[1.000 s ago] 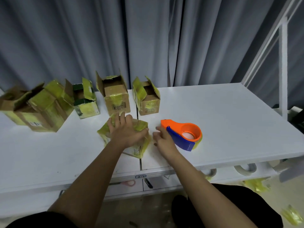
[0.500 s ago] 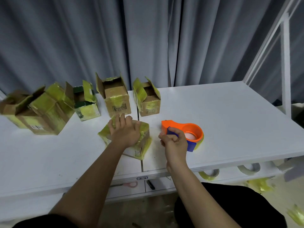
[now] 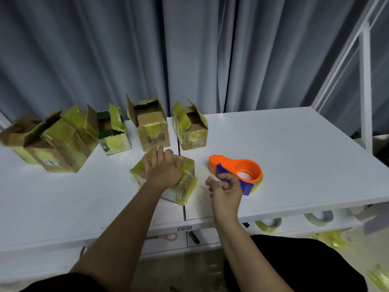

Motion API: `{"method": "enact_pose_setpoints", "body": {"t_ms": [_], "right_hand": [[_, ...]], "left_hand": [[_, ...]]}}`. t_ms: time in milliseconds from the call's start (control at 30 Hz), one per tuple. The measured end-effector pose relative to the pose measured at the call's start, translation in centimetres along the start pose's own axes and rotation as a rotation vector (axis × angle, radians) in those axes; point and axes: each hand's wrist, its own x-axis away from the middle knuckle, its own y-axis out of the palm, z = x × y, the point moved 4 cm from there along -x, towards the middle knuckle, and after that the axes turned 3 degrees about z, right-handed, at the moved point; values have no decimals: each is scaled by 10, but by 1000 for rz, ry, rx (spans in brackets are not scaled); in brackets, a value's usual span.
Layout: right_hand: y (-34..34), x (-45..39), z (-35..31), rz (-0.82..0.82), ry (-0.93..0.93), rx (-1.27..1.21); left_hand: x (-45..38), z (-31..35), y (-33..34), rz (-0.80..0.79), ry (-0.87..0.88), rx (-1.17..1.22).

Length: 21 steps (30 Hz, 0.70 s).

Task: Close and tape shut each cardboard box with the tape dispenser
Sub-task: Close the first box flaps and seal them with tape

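Mid-step: closing 1st box (image 3: 168, 182), tape not on yet. Left hand (image 3: 163, 169) flat on box top, fingers straight, pressing flaps down. Right hand (image 3: 226, 186) just right of box, fingers curled round blue end of dispenser (image 3: 242, 171), which sits on table (image 3: 294, 148). Pale tape tail seemingly near thumb, can't confirm. Next, prob: lift dispenser, stick tape on box edge, pull across seam w/ flaps kept pinned. Behind box: several others, flaps open, untaped.

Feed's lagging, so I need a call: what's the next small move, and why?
Probably lift the dispenser and carry it to the closed box. The right hand curls round its blue handle, the left hand presses the flaps down, and the dispenser sits beside the box.
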Motion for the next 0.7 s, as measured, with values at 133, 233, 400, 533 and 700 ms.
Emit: {"method": "enact_pose_setpoints", "body": {"t_ms": [133,233,400,533,700], "right_hand": [[5,-2,27,-48,231,76],[11,-8,36,-94,319,109],[31,-9,41,-186,353,196],[36,-13,35,-280,274,332],[20,-14,25,-293,-6,532]], "left_hand": [[-1,1,0,-35,-4,-7],[-1,0,1,-28,-3,-4],[0,1,2,4,-2,4],[-1,3,2,29,0,16],[-1,3,2,9,4,-12]]}}
